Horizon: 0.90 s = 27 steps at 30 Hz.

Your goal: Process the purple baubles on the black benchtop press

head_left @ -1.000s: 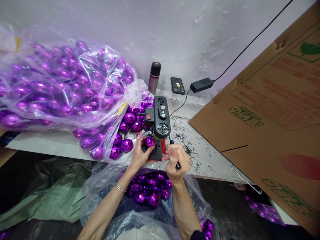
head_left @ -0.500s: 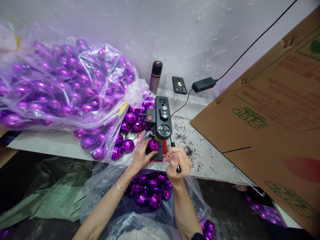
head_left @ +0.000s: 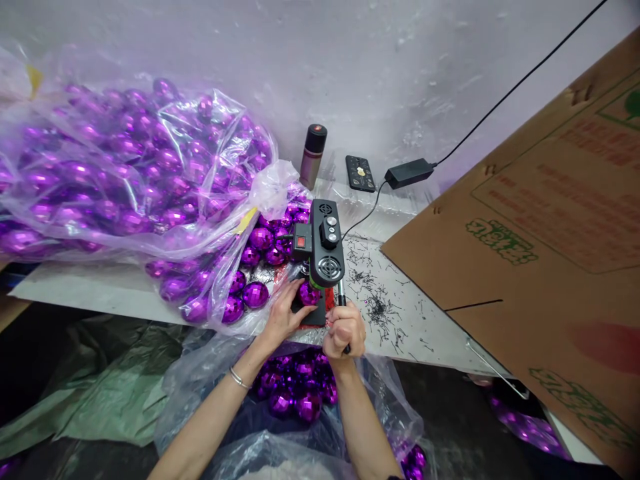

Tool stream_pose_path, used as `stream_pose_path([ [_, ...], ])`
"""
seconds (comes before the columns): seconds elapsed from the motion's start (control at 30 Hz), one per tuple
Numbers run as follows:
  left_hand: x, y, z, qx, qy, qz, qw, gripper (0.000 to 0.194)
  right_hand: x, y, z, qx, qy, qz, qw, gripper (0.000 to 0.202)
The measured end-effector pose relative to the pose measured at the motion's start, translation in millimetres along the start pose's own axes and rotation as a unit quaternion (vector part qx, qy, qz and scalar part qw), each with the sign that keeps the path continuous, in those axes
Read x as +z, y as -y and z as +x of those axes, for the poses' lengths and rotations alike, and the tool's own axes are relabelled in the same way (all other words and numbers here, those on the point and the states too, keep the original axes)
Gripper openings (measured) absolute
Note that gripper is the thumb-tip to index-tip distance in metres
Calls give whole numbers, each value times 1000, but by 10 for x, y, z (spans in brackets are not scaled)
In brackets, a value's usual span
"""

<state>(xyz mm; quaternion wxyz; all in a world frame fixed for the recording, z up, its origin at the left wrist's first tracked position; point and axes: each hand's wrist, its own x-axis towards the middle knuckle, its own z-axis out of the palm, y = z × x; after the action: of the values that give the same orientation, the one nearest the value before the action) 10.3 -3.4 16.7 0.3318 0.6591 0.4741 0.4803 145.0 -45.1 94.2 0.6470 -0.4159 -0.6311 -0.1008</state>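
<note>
A small black bench press (head_left: 327, 243) with a red switch stands on the table. Beneath its head sits a shiny purple faceted ball (head_left: 308, 293), partly covered by the head. My left hand (head_left: 286, 313) holds this ball between thumb and fingers, on its left and front sides. My right hand (head_left: 345, 331) is wrapped round the black grip of the press's lever (head_left: 341, 293), at the front right of the machine. More purple balls (head_left: 256, 295) lie loose to the left of the press.
A big clear bag (head_left: 125, 167) of purple balls fills the left of the table. Another open bag (head_left: 295, 383) of balls hangs below the edge. Behind are a bottle (head_left: 313, 157), a phone (head_left: 360, 173) and a power adapter (head_left: 410, 173). Black pins (head_left: 377, 307) litter the right, beside a carton (head_left: 525, 233).
My right hand has swung the lever a little to the left and nearer the press. My left hand stays on the ball under the head.
</note>
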Motion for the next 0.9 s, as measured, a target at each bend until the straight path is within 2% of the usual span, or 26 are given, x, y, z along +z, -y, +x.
stream_pose_path([
  [0.23,8,-5,-2,-15,-4,-8,1000,61,6,-47,-95,8,-4,24,1000,37],
  [0.53,-6,-10,4,4,6,7,1000,59,34,-77,-116,9,-9,37,999,39],
  [0.7,21,20,-6,3,3,9,1000,57,74,-117,-172,-13,-2,55,998,38],
  [0.8,17,19,25,8,4,8,1000,56,44,-76,-90,-17,7,48,999,40],
  [0.9,-3,7,45,16,13,7,1000,57,-17,64,179,11,6,32,999,39],
])
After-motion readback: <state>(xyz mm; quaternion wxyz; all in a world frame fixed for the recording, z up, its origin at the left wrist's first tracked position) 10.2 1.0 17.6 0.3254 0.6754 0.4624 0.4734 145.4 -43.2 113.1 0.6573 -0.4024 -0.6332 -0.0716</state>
